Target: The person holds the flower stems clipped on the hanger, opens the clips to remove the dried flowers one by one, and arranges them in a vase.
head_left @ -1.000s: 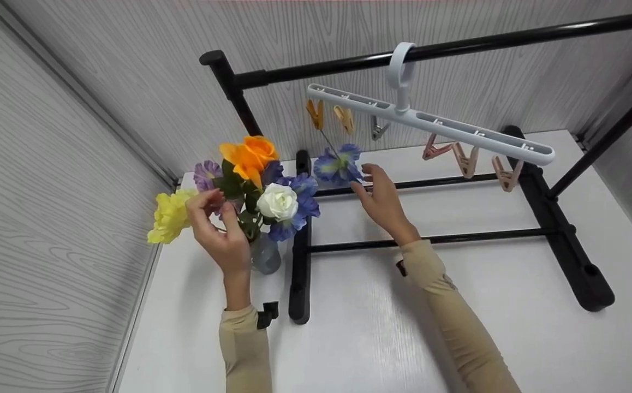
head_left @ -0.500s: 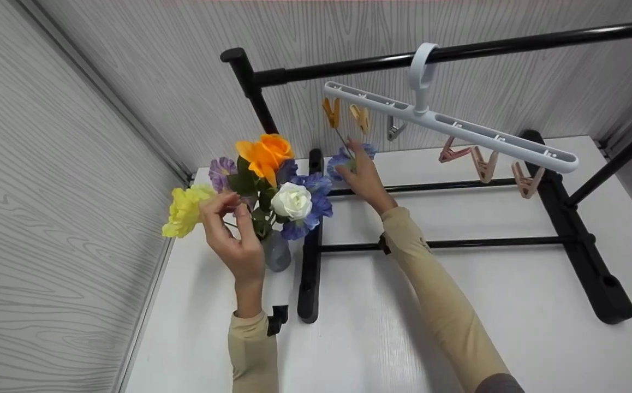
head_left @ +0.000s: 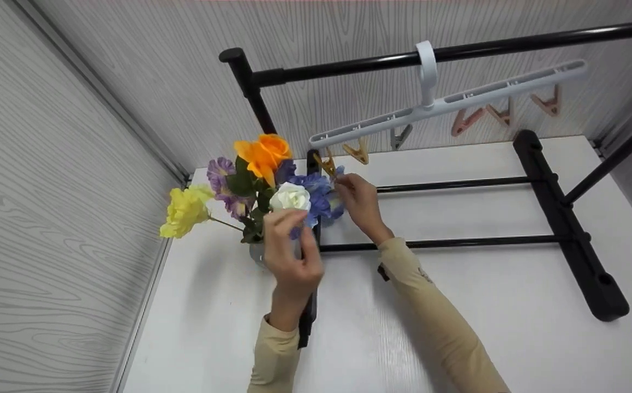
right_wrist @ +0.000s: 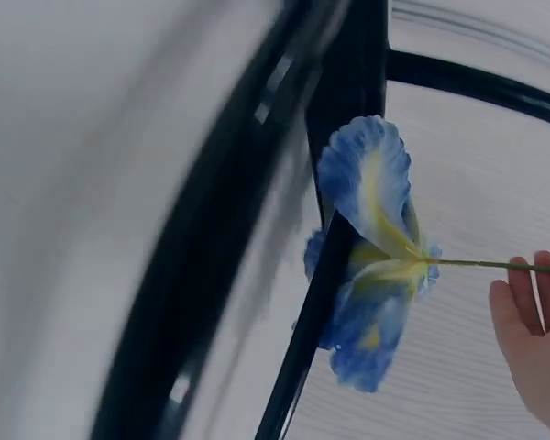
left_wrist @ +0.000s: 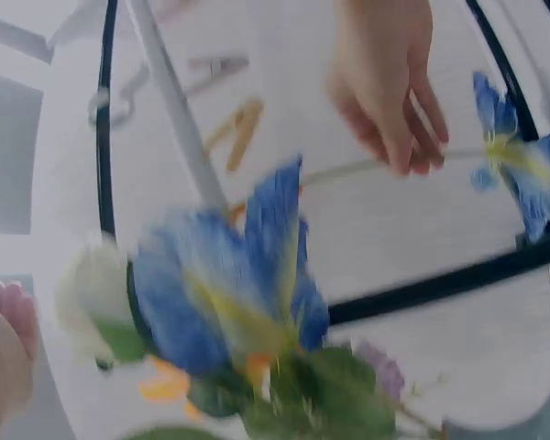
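My right hand (head_left: 361, 204) pinches the thin green stem of a blue iris (right_wrist: 371, 261), whose bloom hangs head-down with yellow streaks. The stem's upper end runs to an orange clothespin (head_left: 327, 164) at the left end of a pale hanger (head_left: 425, 111). My left hand (head_left: 293, 256) is lifted in front of the vase (head_left: 257, 252), fingers loosely bent with nothing between them. Just beyond its fingertips is a white rose (head_left: 291, 197). More flowers fill the vase: an orange rose (head_left: 264, 155), a yellow bloom (head_left: 185, 213), purple ones (head_left: 220, 174) and blue irises.
A black rack stands on the white table (head_left: 228, 327); its top bar (head_left: 343, 67) carries the hanger. Several other clothespins, one of them pink (head_left: 466, 121), hang along it. The rack's lower bars (head_left: 480, 242) cross behind the hands. Grey wood-grain walls (head_left: 65, 218) enclose the left and back.
My right hand has gone from beside the hanging iris to its stem. The hanger has swung, its left end lower and right end higher. My left hand has moved right, away from the yellow bloom.
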A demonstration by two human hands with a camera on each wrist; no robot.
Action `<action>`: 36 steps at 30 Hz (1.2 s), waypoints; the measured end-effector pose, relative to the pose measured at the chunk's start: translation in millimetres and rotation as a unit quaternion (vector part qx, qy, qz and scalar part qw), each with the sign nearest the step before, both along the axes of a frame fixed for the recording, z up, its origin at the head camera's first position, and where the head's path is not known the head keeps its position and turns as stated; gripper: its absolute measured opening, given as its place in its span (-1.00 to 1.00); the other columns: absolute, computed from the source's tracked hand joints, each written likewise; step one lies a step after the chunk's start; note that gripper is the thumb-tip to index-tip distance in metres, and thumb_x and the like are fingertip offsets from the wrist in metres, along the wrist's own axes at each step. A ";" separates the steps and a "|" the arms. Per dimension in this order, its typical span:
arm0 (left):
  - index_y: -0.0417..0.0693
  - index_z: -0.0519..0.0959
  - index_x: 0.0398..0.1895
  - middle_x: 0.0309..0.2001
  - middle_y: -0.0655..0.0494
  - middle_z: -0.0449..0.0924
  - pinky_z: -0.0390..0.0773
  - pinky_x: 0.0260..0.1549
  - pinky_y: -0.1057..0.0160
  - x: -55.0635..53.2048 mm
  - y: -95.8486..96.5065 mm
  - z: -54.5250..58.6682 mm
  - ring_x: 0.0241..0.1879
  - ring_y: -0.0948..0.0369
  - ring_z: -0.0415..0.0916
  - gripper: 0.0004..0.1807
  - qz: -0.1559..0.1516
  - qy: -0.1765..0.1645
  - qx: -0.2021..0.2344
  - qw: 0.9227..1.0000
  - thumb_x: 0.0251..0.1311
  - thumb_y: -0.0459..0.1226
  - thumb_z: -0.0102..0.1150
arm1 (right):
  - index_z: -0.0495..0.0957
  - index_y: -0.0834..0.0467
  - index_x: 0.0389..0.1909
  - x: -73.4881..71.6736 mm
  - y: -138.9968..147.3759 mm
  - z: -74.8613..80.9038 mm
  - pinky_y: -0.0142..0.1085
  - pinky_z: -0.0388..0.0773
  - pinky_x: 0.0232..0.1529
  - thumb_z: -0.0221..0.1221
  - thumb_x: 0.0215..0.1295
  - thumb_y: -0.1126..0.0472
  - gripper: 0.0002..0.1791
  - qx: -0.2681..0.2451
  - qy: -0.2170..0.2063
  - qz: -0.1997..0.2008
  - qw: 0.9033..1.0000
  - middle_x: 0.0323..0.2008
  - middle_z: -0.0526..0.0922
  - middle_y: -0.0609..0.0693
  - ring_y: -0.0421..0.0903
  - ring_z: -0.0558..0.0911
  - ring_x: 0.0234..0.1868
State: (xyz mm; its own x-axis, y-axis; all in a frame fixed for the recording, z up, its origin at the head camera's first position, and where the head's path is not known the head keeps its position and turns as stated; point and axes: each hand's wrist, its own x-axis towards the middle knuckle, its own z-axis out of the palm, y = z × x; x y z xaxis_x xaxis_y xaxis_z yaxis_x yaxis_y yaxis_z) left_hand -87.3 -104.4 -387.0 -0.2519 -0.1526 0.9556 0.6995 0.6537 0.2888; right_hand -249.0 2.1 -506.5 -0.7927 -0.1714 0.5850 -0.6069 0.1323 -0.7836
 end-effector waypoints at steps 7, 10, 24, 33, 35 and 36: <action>-0.37 0.52 0.04 0.02 -0.22 0.53 0.65 0.02 0.08 -2.8 43.1 -26.0 0.03 -0.02 0.58 -0.79 -0.027 -0.173 -0.019 0.984 0.39 -0.48 0.11 | 0.62 0.37 -0.09 29.0 3.9 -11.7 -0.13 0.70 -0.10 0.18 0.47 0.44 -0.89 -0.031 0.052 0.001 0.998 -0.17 0.72 0.20 0.11 0.73 -0.12; -0.37 0.50 0.07 0.04 -0.20 0.49 0.62 0.06 0.06 -6.6 47.9 -33.3 0.06 -0.01 0.55 -0.76 0.000 -0.246 0.026 0.969 0.42 -0.43 0.15 | 0.63 0.34 -0.10 37.9 5.3 -18.2 -0.15 0.70 -0.16 0.18 0.46 0.45 -0.90 -0.020 0.056 -0.010 0.998 -0.18 0.72 0.17 0.08 0.73 -0.15; -0.44 0.28 0.37 0.26 -0.31 0.35 0.51 0.17 0.01 -54.4 49.5 -21.8 0.21 -0.11 0.43 -0.39 0.042 -0.318 0.168 0.932 0.41 -0.32 0.28 | 0.64 0.33 -0.19 77.0 15.8 -35.7 -0.29 0.68 -0.21 0.24 0.33 0.58 -0.86 -0.030 0.031 -0.039 0.998 -0.27 0.69 0.14 0.00 0.70 -0.26; -0.42 0.49 0.20 -0.03 -0.19 0.46 0.53 -0.15 0.02 -67.7 53.2 -17.5 -0.13 -0.04 0.47 -0.52 0.074 -0.306 0.153 0.937 0.35 -0.30 0.36 | 0.66 0.28 -0.24 88.9 23.4 -33.3 -0.28 0.68 -0.25 0.30 0.25 0.60 -0.81 -0.011 0.094 -0.081 0.992 -0.31 0.69 0.08 -0.02 0.72 -0.31; -0.41 0.49 0.21 0.00 -0.21 0.48 0.55 -0.12 0.00 -68.4 54.5 -18.2 -0.11 -0.04 0.50 -0.48 0.078 -0.300 0.162 0.937 0.33 -0.26 0.39 | 0.65 0.29 -0.25 91.1 26.1 -32.1 -0.27 0.68 -0.24 0.31 0.24 0.59 -0.82 -0.006 0.115 -0.099 0.988 -0.32 0.68 0.11 -0.01 0.71 -0.31; -0.41 0.47 0.22 0.00 -0.21 0.49 0.56 -0.13 -0.01 -68.5 55.1 -18.1 -0.12 -0.05 0.51 -0.46 0.077 -0.298 0.171 0.936 0.32 -0.25 0.41 | 0.65 0.30 -0.25 91.6 27.5 -31.1 -0.25 0.68 -0.26 0.32 0.22 0.60 -0.82 -0.005 0.126 -0.110 0.986 -0.33 0.68 0.12 0.01 0.71 -0.32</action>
